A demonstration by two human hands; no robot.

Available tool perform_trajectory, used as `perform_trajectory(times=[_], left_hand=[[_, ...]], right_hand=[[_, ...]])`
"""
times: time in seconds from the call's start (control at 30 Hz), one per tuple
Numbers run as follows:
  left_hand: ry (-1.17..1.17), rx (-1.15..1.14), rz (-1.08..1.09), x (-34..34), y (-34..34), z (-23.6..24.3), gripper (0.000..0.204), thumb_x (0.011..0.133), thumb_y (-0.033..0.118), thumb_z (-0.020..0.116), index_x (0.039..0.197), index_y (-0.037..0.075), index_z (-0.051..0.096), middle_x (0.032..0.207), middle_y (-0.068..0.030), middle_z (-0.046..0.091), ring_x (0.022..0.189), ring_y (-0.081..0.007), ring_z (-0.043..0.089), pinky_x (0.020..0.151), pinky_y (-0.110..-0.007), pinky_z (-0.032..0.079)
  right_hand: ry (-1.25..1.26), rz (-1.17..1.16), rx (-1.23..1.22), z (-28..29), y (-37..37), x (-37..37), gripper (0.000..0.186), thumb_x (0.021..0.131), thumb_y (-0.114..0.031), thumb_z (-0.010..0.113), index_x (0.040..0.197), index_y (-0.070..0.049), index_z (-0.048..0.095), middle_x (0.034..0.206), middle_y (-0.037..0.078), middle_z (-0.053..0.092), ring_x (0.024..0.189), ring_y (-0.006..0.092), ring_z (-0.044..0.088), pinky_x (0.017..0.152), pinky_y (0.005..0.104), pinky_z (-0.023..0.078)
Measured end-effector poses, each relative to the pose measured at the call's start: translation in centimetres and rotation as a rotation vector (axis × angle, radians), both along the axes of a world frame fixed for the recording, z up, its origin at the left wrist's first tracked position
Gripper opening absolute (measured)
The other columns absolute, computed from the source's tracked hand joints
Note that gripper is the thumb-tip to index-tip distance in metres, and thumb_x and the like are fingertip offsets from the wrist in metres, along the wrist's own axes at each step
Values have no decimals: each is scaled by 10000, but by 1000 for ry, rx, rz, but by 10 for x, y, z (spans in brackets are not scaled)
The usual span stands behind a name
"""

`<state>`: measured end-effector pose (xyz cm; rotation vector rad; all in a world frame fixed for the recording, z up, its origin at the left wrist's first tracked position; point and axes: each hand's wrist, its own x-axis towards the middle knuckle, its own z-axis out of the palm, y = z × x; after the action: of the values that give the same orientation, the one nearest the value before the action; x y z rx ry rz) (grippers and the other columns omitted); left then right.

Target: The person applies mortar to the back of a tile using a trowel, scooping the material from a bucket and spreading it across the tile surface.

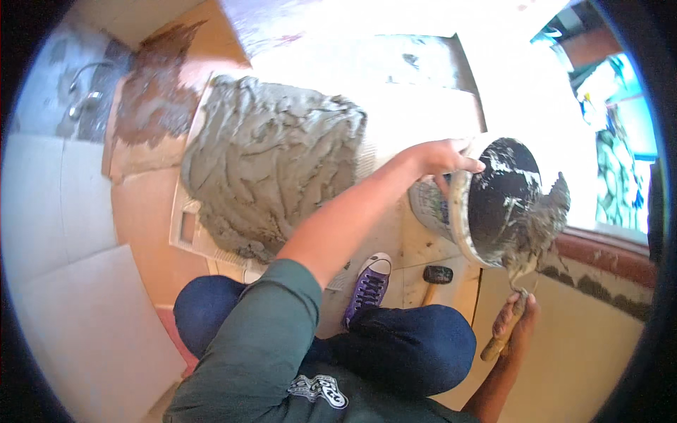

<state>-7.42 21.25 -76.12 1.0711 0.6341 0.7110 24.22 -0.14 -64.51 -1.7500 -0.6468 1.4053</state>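
Observation:
My left hand (448,161) grips the rim of a bucket (460,201), which is tipped on its side with its mouth turned to the right. Grey smears coat its dark inside. In my right hand (520,319) is the wooden handle of a trowel (499,344), its blade up by the bucket's mouth. Wet grey mortar (544,218) is heaped over that blade and hides most of it. To the left of the bucket, a thick, ridged layer of grey mortar (278,158) covers most of a light tile (185,204).
A black-headed mallet (438,274) lies on the floor between my right knee and the bucket. My purple shoe (368,289) stands below the mortar-covered tile. A reddish-brown sill (606,257) runs along the right. Pale tiles (92,310) line the left, below a tap (84,104).

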Motion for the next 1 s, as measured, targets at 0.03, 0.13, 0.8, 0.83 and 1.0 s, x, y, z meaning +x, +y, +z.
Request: perform_trajectory(times=[0.03, 0.13, 0.8, 0.83, 1.0], left_hand=[[-10, -22, -4, -3, 2, -2, 972, 903, 411, 705, 1553, -51, 150, 1447, -344, 391, 1242, -405, 557, 762, -424, 666], [-51, -16, -5, 2, 8, -11, 875, 917, 418, 689, 1529, -21, 245, 1383, -322, 467, 1244, -405, 555, 815, -451, 651], [1176, -341, 1175, -410, -377, -51, 388, 1000, 355, 546, 912, 7, 693, 726, -62, 688, 679, -127, 635, 641, -301, 481], [1148, -367, 1189, -394, -388, -60, 381, 1005, 344, 541, 920, 5, 693, 732, -64, 693, 673, -124, 632, 623, -298, 476], [1198, -563, 1327, -344, -463, -88, 336, 1002, 291, 540, 943, -1, 694, 759, -88, 712, 656, -131, 646, 566, -295, 472]], right_hand=[[-16, 27, 33, 2, 3, -1, 411, 1049, -471, 436, 976, -90, 572, 567, 3, 494, 350, 126, 444, 311, 250, 378], [-46, 68, 74, 2, 22, -6, 409, 1058, -449, 421, 980, -74, 564, 582, 14, 498, 353, 131, 449, 314, 250, 387], [-615, 1160, 718, -134, 91, -241, 305, 814, -257, 737, 961, 0, 663, 968, 214, 697, 890, 370, 686, 746, 448, 532], [-722, 1270, 546, -165, 95, -246, 340, 840, -328, 725, 933, -8, 661, 985, 227, 707, 922, 382, 694, 770, 478, 534], [-945, 1576, 317, -178, 83, -290, 448, 914, -449, 650, 899, -1, 653, 896, 238, 708, 887, 416, 691, 788, 506, 528]])
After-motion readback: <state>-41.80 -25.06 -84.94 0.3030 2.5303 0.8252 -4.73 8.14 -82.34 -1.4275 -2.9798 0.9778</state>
